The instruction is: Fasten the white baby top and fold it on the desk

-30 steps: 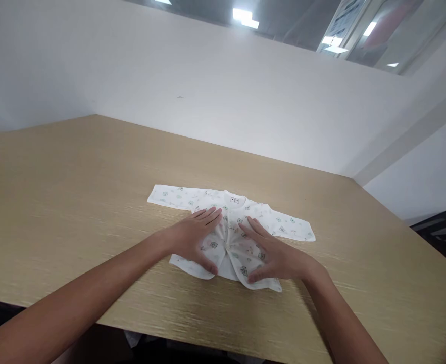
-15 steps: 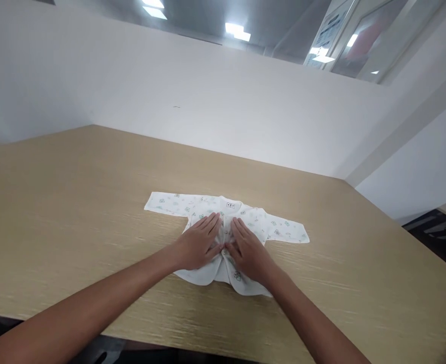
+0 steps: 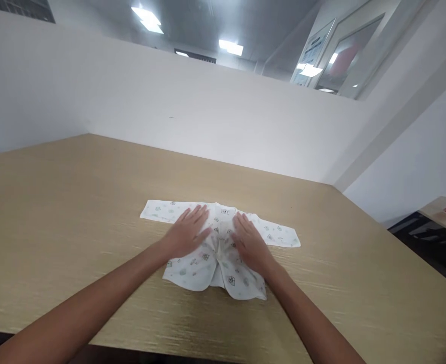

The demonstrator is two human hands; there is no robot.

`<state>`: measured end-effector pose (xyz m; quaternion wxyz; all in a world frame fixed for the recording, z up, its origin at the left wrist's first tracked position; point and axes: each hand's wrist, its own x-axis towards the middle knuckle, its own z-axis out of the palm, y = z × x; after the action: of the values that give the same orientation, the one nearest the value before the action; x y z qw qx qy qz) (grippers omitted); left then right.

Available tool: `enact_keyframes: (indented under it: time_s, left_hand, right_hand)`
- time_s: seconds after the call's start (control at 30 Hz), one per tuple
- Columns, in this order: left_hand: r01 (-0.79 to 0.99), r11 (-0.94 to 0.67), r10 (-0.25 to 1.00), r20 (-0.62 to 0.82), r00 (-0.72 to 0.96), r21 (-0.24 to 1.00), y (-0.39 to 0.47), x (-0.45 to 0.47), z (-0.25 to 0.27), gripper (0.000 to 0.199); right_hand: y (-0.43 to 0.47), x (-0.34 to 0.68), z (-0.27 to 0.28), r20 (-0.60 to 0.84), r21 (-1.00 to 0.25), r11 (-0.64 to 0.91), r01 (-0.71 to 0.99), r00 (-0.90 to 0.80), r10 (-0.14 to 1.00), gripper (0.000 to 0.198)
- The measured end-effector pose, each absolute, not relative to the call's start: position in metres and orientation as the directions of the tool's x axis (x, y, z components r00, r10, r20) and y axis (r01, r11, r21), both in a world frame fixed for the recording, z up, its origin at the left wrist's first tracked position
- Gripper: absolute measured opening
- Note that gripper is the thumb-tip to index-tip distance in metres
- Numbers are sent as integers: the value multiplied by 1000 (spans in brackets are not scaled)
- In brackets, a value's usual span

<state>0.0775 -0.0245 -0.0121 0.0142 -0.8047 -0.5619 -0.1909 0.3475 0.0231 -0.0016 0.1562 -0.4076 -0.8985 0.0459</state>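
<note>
White printed baby shirt point(image 3: 223, 253) lies spread flat, sleeves out, near the tabletop's point(image 3: 75, 202) near edge. Left hand point(image 3: 187, 233) and right hand point(image 3: 249, 242) press on its chest, palms flat, fingers spread, gripping nothing.

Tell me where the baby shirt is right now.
In the head view, the baby shirt lies flat mid-table, sleeves spread, under the left hand and right hand.

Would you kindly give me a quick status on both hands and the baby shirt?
Left hand and right hand open, flat on baby shirt. Shirt spread on wooden table. Nothing obstructing.
</note>
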Motion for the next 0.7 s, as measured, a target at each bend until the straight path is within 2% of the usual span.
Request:
enact_keyframes:
  time_s: [0.13, 0.23, 0.33, 0.47, 0.6, 0.7]
  left_hand:
    - [958, -133, 978, 190, 85, 254, -5, 43, -15, 76]
    - [960, -55, 991, 134, 19, 273, -2, 30, -17, 84]
    - [958, -25, 991, 134, -15, 285, -1, 23, -17, 91]
    - [959, 57, 987, 126, -95, 276, 3, 7, -18, 90]
    - [958, 123, 978, 131, -161, 259, 10, -13, -15, 81]
    - [966, 109, 968, 194, -157, 236, 11, -20, -11, 66]
  right_hand:
    - [50, 380, 2, 76, -190, 402, 896, -395, 916, 74]
    - [63, 401, 5, -8, -127, 258, 958, -261, 965, 69]
    - [70, 414, 8, -33, -93, 195, 976, -199, 980, 64]
    - [78, 427, 9, -56, -87, 131, 988, -136, 989, 62]
    - [85, 437, 12, -39, -92, 66, 994, -70, 997, 62]
    - [87, 444, 14, 20, -132, 87, 987, -85, 996, 59]
